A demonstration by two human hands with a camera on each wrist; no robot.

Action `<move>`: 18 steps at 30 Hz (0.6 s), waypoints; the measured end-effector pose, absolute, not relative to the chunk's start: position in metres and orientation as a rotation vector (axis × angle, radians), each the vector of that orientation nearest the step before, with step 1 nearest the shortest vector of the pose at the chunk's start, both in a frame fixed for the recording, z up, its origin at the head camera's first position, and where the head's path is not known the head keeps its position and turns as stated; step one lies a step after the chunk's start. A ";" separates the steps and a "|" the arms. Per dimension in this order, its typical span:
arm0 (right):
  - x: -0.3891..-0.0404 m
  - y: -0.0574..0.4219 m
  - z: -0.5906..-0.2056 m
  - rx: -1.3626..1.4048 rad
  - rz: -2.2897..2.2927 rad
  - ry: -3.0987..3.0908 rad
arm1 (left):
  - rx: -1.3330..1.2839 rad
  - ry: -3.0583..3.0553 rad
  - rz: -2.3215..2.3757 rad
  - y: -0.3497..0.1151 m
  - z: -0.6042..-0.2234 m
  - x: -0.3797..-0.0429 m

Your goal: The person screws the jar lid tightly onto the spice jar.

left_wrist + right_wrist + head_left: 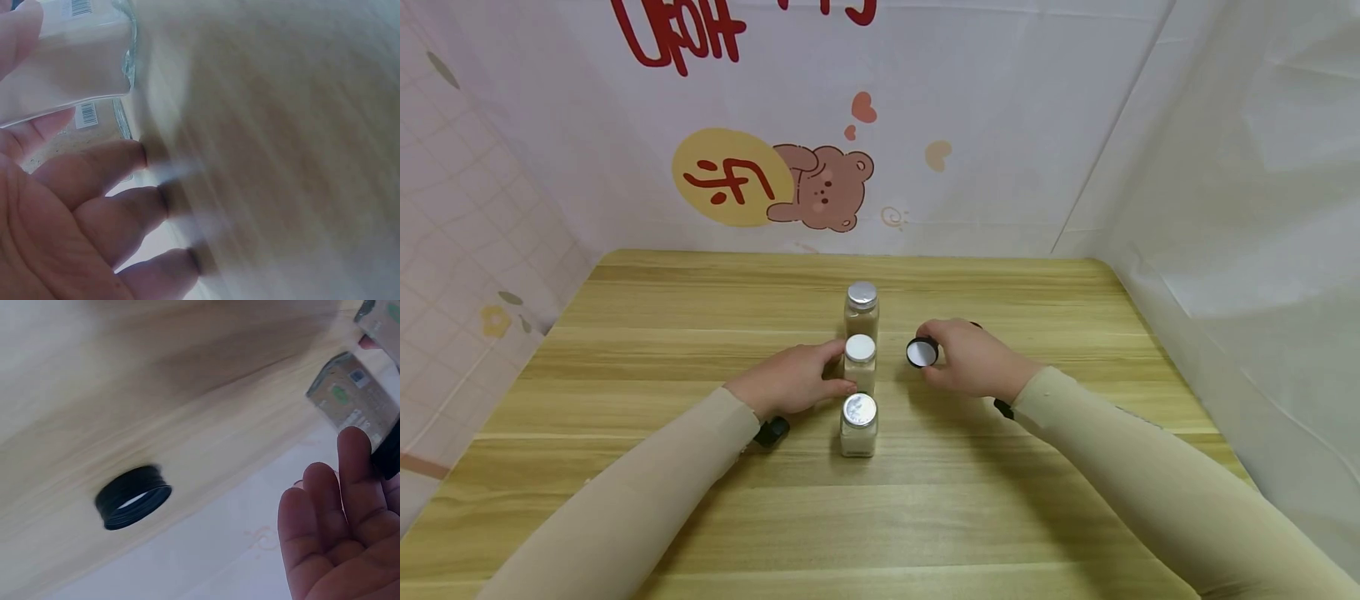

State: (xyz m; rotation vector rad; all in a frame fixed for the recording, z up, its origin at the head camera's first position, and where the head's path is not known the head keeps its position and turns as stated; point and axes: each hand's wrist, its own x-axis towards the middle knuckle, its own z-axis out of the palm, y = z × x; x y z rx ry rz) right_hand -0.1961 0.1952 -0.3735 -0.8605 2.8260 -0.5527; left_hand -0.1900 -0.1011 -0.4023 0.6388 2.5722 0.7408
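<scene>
Three small square glass jars with pale contents and silver-white tops stand in a row. My left hand [793, 379] pinches the middle jar [860, 367] between thumb and index finger. The left wrist view shows this glass jar [69, 69] held at its sides, the other fingers spread near the tabletop. Behind it stands the rear jar [861, 315], and closer to me is the front jar [858, 437]. To the right, my right hand [977, 358] holds a black screw lid [922, 352], its white inside visible. In the right wrist view this lid [389, 453] is partly cut off.
A second black lid [133, 497] lies on the wooden table [760, 517], mostly hidden behind my right hand in the head view. A white printed wall covering [985, 200] rises along the back edge, with further white sheeting [1247, 217] on the right.
</scene>
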 end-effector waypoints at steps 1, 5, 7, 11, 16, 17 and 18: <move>-0.195 0.194 -0.372 -0.872 -0.561 2.828 | 0.637 2.573 0.739 -0.101 -0.402 -0.190; -0.193 0.188 -0.369 -0.915 -0.594 2.833 | 0.630 2.568 0.744 -0.101 -0.402 -0.190; -0.192 0.185 -0.368 -0.936 -0.605 2.838 | 0.627 2.568 0.745 -0.101 -0.402 -0.190; -0.190 0.178 -0.366 -0.972 -0.630 2.843 | 0.631 2.567 0.749 -0.101 -0.402 -0.189; -0.188 0.170 -0.362 -0.990 -0.656 2.831 | 0.631 2.569 0.751 -0.101 -0.402 -0.190; -0.188 0.168 -0.361 -0.990 -0.661 2.825 | 0.632 2.569 0.749 -0.101 -0.402 -0.190; -0.187 0.167 -0.360 -0.990 -0.665 2.820 | 0.635 2.570 0.746 -0.100 -0.402 -0.190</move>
